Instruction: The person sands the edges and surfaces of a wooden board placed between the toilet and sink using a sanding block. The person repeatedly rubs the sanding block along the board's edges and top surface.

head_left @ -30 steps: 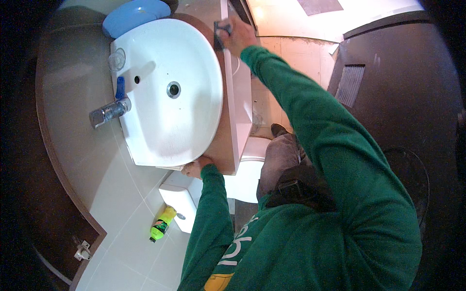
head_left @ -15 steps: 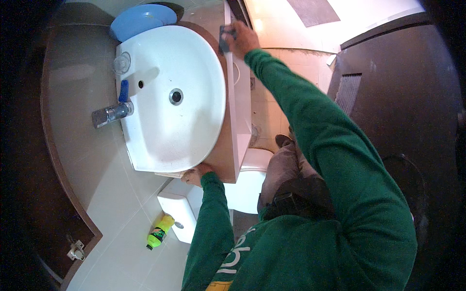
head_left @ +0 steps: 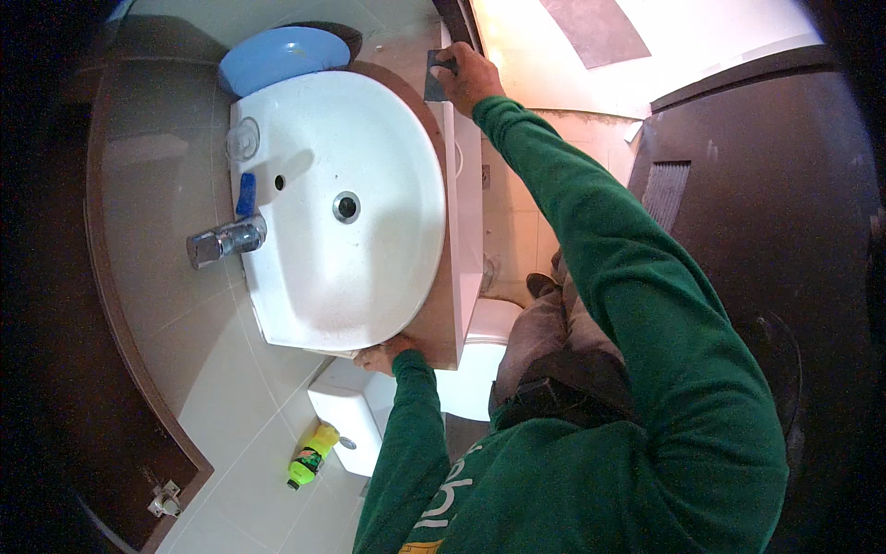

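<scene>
A: Dark grey pad [head_left: 437, 76], small and flat, lies on the brown counter [head_left: 443, 314] at the far corner beside the white basin [head_left: 369, 166]. Right hand [head_left: 469, 76] is closed over it.

B: Left hand [head_left: 383, 355]?

A: Curled on the counter's near edge, holding nothing else.

B: Counts?

A: One pad, one basin, one tap [head_left: 223, 242], one blue bowl [head_left: 277, 57], one green bottle [head_left: 312, 458].

Bright glare upper right, dark vignetted fisheye edges, sharp centre

A small dark pad [head_left: 436, 76], perhaps sandpaper, lies flat against the brown counter's [head_left: 441, 319] far corner beside the white basin [head_left: 369, 268].
</scene>
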Demonstrator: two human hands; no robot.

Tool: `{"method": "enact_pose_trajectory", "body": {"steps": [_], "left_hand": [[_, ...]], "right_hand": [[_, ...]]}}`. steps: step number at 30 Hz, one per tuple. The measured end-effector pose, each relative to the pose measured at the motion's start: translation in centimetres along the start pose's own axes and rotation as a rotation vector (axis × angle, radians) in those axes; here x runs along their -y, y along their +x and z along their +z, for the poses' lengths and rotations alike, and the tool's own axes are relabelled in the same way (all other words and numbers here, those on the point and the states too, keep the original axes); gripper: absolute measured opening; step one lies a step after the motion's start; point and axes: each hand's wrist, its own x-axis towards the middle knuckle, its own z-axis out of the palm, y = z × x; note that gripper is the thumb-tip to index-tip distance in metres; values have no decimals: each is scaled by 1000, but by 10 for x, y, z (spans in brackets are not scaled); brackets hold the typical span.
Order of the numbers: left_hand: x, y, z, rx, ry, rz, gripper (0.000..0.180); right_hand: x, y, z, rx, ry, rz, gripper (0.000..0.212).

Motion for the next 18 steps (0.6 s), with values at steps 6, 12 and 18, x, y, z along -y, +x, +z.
{"method": "enact_pose_trajectory", "body": {"steps": [6, 12, 18], "left_hand": [[0, -15, -28, 1, -269, -155, 57], [-11, -28, -75, 25, -91, -95, 68], [-1, -31, -55, -70, -367, -259, 66]], "right_hand": [[27, -100, -9, 205, 157, 86, 29], [-4, 11, -12, 103, -142, 61, 26], [31, -102, -9, 237, 130, 100, 22]]}}
